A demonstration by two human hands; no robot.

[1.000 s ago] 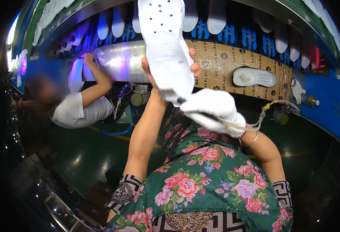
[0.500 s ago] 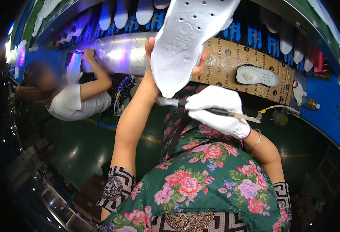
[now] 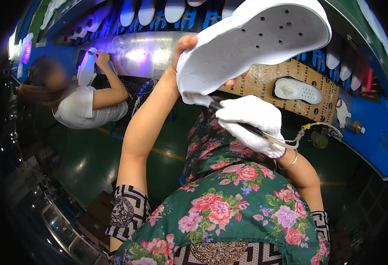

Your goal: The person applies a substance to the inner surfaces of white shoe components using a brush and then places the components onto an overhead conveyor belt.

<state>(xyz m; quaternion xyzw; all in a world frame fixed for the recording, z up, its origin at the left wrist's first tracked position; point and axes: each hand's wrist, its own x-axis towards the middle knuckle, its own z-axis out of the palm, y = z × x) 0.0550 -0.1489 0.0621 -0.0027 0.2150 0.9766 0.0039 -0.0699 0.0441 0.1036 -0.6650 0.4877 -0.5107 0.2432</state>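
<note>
A large white shoe sole [image 3: 242, 42] with several small holes at its far end slants up to the right in front of me. My bare left hand [image 3: 183, 51] grips it from beneath, the thumb at its left edge and fingertips showing at its lower right edge. In my right hand [image 3: 252, 121], covered by a white knit glove, is a dark-handled brush [image 3: 199, 100], held pen-like. A thin pale tube [image 3: 291, 145] runs from the handle's rear. The brush's bristles meet the sole's near-left end.
Another white sole [image 3: 298, 89] lies on a cardboard-covered bench [image 3: 264, 80]. Pale soles stand in a blue rack [image 3: 187, 18] along the back. At left, a person [image 3: 88, 104] brushes a sole under violet light. A bottle [image 3: 354, 124] lies on the blue surface at right.
My left hand has swung the sole from near upright to a rightward slant. The brush has shifted slightly right and up, from just below the sole's near end to touching it.
</note>
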